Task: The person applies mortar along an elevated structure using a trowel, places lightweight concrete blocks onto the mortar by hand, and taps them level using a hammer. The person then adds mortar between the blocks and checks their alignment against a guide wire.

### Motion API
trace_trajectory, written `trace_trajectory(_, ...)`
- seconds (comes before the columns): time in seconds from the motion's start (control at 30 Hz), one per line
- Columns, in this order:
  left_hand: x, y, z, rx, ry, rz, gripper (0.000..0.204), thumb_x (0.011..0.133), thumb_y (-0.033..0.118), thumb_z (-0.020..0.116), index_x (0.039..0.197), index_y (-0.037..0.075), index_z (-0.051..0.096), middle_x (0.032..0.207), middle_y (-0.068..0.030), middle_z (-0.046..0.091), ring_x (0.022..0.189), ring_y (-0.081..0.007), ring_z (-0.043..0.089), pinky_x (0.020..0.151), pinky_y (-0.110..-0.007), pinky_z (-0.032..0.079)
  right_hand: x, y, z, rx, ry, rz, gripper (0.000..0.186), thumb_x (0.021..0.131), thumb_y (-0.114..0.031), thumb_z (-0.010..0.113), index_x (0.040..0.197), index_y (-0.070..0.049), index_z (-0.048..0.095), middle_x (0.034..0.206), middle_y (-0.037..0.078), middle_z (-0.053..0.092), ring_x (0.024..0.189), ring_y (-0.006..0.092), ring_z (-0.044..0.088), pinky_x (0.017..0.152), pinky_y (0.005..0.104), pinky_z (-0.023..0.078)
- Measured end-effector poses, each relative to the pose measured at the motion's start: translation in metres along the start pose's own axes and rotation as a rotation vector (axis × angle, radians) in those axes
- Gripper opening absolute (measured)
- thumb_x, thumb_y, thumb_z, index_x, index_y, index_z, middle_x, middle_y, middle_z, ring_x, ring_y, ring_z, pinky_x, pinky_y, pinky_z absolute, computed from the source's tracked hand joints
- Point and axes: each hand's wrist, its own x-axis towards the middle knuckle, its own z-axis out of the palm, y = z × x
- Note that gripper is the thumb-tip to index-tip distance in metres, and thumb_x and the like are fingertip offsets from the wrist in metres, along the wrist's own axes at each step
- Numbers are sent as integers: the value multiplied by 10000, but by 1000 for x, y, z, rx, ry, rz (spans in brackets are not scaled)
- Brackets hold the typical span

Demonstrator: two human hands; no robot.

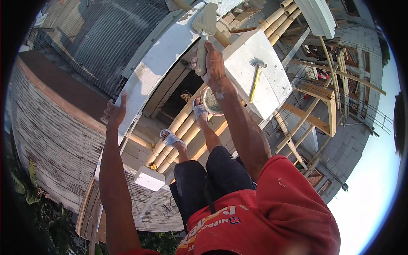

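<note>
My right hand (211, 63) grips the handle of a trowel whose mortar-coated blade (204, 19) lies at the upper end of a long white block course (148, 63). My left hand (114, 110) holds the outer edge of that course farther down, its thumb raised along the face. Right of my right forearm, a yellow-handled hammer (256, 80) rests on a large white block (276, 93). A bucket of grey mix (210, 100) is partly hidden behind that forearm.
My sandalled feet (170, 138) stand on bamboo poles (178, 127) beside a dark opening (172, 102). A small white block (148, 178) lies near my left leg. Corrugated roofing (97, 46) drops away at left. Timber and bamboo scaffolding (323, 106) fronts a grey block building at right.
</note>
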Motion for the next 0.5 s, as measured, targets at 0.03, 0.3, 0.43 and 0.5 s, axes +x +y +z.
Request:
trace_trajectory(0.03,-3,1,-5,0,5,2,1269,734,1006,359,1592,84,208,1428,-272,365,1334,-462,398,1099,-532,331,-6,11,13,4,-3,-3,358,1027,-342,525,1004,13,554,790,98,557,590,183,572,507,311,497)
trace_trajectory(0.3,-22,7,-17,76,-27,-16,1216,776,987,269,1593,87,229,1516,-308,372,1402,-473,404,1143,-572,309,-31,10,32,-119,-43,16,421,1041,-381,489,1129,26,546,833,102,570,537,151,555,437,317,484)
trace_trajectory(0.43,-6,4,-12,27,-38,17,1311,713,1027,320,1590,60,203,1457,-292,338,1358,-451,371,1130,-550,266,5,-1,24,-113,37,-56,386,1039,-391,497,1060,-10,552,766,73,543,530,150,545,438,327,478)
trace_trajectory(0.5,5,-1,-1,105,-9,26,1080,856,877,399,1615,140,180,1441,-298,366,1234,-449,458,1016,-547,390,8,10,24,-49,58,-19,344,1039,-404,505,1022,-62,542,731,47,522,538,148,544,461,321,480)
